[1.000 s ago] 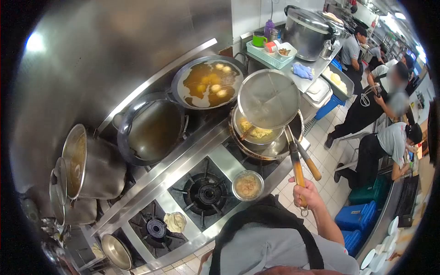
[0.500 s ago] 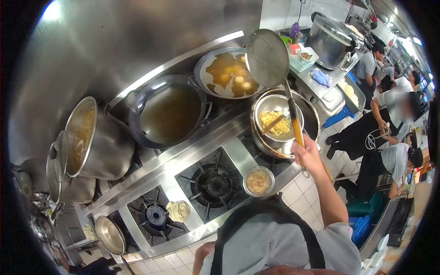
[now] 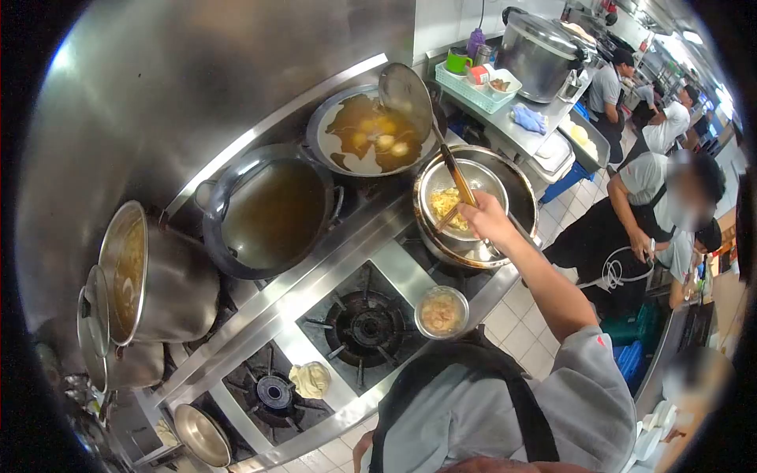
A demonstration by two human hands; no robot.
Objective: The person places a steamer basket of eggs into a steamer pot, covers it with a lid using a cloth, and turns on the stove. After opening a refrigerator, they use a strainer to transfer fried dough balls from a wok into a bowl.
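Note:
My right hand [image 3: 487,217] is closed round the wooden handle of a large round skimmer [image 3: 404,93]. The skimmer's head hangs over the right edge of a wok [image 3: 327,150] of brown oil, where several pale round pieces [image 3: 382,135] float. Below my hand, a metal strainer [image 3: 495,180] rests over a large pot [image 3: 530,177]. Yellow shredded food [image 3: 445,203] lies in the strainer, with wooden sticks across it, partly behind my hand. My left hand is out of sight; only a sliver of skin shows beside my apron.
A second dark wok [image 3: 272,221] with liquid stands left, beside a tall stockpot [image 3: 177,268]. Burners [image 3: 365,325] lie in front, with a clear tub [image 3: 441,312] and a crumpled cloth [image 3: 311,380] nearby. Co-workers [image 3: 615,229] stand at the right.
My right hand has moved left and up with the skimmer. Its head has swung left and now hangs above the oil wok's right side. The whole view has shifted slightly.

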